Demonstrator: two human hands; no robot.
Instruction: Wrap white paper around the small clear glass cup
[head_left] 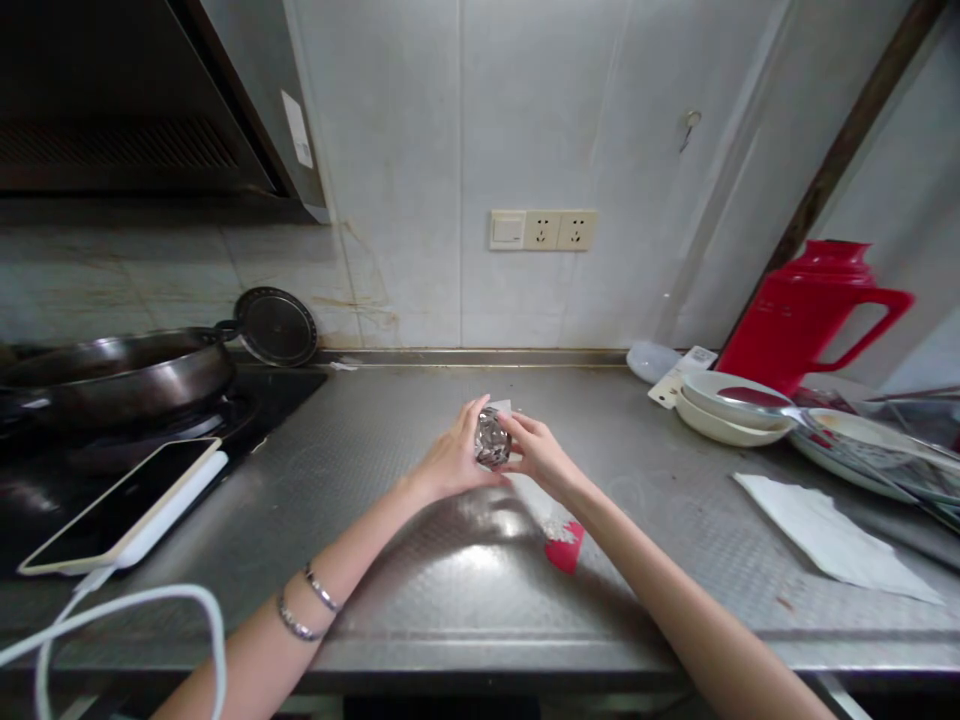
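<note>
Between both hands, over the middle of the metal counter, is a round, shiny silver-grey object (492, 438) with a glittering, uneven face; its exact kind is unclear. My left hand (457, 455) curves around its left side and underside, thumb low. On the right edge, my right hand (536, 450) grips it with bent fingers. A small pale corner (501, 406) shows just above it. Partly behind my right forearm lies a white-and-red piece (562, 550), perhaps a wrapper, on the counter.
At left, a pan (120, 370) sits on the black stove beside a phone (127, 505) on a white block with a cable. At right are stacked bowls (731, 425), a red thermos jug (810, 315), plates (847, 465) and a white paper sheet (832, 540).
</note>
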